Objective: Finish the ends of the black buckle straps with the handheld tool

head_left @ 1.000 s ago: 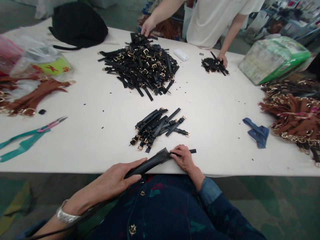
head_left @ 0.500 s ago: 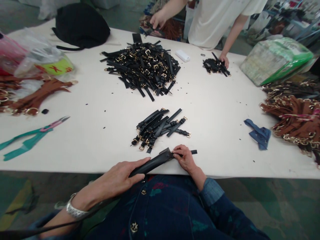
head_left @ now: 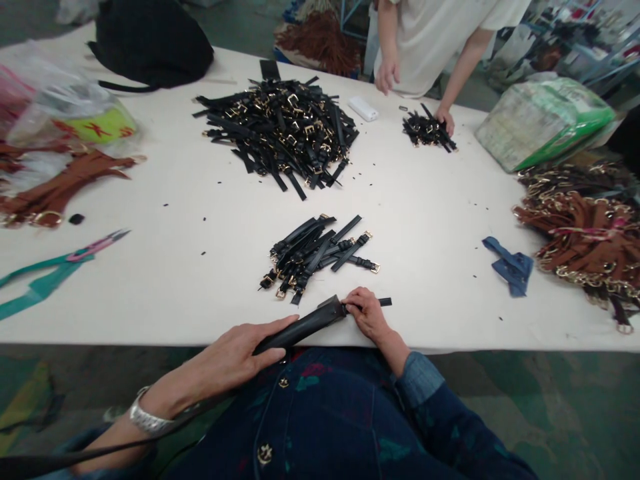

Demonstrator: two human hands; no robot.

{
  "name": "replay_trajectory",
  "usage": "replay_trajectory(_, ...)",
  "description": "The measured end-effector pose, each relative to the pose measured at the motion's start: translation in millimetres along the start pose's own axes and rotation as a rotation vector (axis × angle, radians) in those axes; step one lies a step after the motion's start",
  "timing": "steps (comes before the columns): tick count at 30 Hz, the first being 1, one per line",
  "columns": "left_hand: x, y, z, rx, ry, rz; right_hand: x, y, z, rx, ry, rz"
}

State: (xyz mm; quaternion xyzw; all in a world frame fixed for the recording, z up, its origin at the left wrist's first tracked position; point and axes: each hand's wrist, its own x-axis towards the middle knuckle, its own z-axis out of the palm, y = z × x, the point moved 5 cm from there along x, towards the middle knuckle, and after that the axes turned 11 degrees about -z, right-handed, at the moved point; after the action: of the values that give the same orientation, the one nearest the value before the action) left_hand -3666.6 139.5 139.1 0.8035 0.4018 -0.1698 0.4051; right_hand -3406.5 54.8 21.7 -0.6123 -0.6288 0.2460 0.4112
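Note:
My left hand [head_left: 245, 347] is wrapped round a long black tube-like object [head_left: 315, 321] with a smooth, leathery surface; I cannot tell its exact kind. It slants up to the right over the table's front edge. At its far end my right hand [head_left: 367, 313] pinches a narrow black strap [head_left: 385, 302], whose tip sticks out to the right. Fingers hide the spot where strap and tube meet. Just beyond my hands lies a small pile of black buckle straps [head_left: 315, 253] with gold buckles.
Farther back sits a big heap of black straps [head_left: 285, 133]. A co-worker's hand [head_left: 445, 120] rests by a smaller heap [head_left: 425, 128]. Green-handled snips [head_left: 75, 260] and brown straps [head_left: 75, 183] lie left; a blue cloth scrap [head_left: 510, 267], brown straps [head_left: 590, 233] and a green package [head_left: 545, 123] are right.
The co-worker's other hand has come down from the left to the table's far edge. My hands keep the same hold; the view has shifted slightly.

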Motion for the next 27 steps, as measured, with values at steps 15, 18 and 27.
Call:
replay_trajectory(15, 3.1, 1.6, -3.6, -0.083, -0.103, 0.030, -1.8, -3.4, -2.0, -0.001, 0.042, -0.042)
replay_trajectory(18, 0.5, -2.0, -6.3, -0.053, -0.112, 0.020, -2.5, -5.4, -2.2, -0.006, 0.057, -0.058)
replay_trajectory(27, 8.7, -3.5, -4.1, -0.089, -0.065, 0.081, -2.8, -9.4, -4.2, -0.015, 0.064, -0.047)
